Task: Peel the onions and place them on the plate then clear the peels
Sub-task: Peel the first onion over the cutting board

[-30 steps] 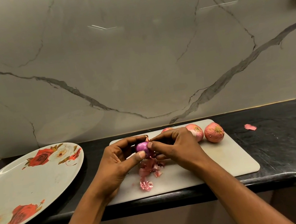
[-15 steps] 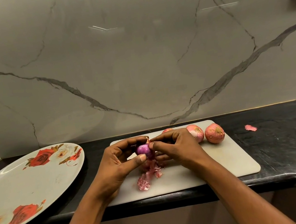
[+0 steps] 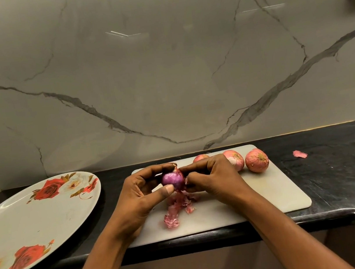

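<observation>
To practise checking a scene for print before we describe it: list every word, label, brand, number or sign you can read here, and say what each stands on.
None: no text can be read anywhere in this view.
The plate bears only painted roses, no lettering.
The cutting board, the peeled onion, the counter and the marble wall carry no writing.

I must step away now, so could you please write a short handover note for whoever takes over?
Left hand grips the part-peeled onion above the cutting board; right hand pinches skin at its side.
Three unpeeled onions sit at the board's back; the plate, left, holds none.
Peels lie on the board, one stray peel on the counter.
To do: finish peeling, plate all four, clear peels.
</observation>
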`<state>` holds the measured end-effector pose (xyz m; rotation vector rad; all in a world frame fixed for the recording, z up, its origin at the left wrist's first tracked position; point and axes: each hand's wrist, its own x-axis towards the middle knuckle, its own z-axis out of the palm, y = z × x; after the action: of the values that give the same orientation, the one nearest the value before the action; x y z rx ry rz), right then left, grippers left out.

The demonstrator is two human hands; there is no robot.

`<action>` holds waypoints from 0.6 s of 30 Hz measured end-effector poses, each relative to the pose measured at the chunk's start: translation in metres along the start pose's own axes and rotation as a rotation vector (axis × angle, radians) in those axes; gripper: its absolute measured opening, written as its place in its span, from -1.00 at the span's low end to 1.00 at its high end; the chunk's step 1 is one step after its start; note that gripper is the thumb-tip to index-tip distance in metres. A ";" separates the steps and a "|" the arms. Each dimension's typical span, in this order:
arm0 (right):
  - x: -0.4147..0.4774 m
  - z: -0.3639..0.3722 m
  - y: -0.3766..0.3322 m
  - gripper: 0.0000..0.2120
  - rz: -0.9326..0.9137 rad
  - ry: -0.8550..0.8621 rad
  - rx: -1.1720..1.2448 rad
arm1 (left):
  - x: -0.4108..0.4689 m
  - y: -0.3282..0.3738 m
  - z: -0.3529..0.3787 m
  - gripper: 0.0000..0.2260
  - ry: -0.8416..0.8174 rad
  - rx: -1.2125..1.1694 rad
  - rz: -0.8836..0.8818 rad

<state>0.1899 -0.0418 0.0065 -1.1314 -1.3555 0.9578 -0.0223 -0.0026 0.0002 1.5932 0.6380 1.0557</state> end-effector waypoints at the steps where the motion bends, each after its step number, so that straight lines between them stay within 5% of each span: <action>1: 0.000 0.000 0.000 -0.75 0.015 0.006 0.012 | 0.000 0.000 0.000 -0.56 0.001 -0.001 -0.007; 5: -0.002 0.000 -0.003 -0.87 0.021 -0.006 0.039 | 0.001 -0.001 -0.001 -0.56 0.007 0.005 -0.019; 18: 0.001 -0.002 0.004 -0.77 -0.004 0.061 -0.026 | 0.005 -0.004 0.001 -0.60 0.102 -0.001 -0.033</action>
<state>0.1926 -0.0398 0.0028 -1.1675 -1.3241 0.8986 -0.0188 0.0019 -0.0020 1.5303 0.7296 1.1182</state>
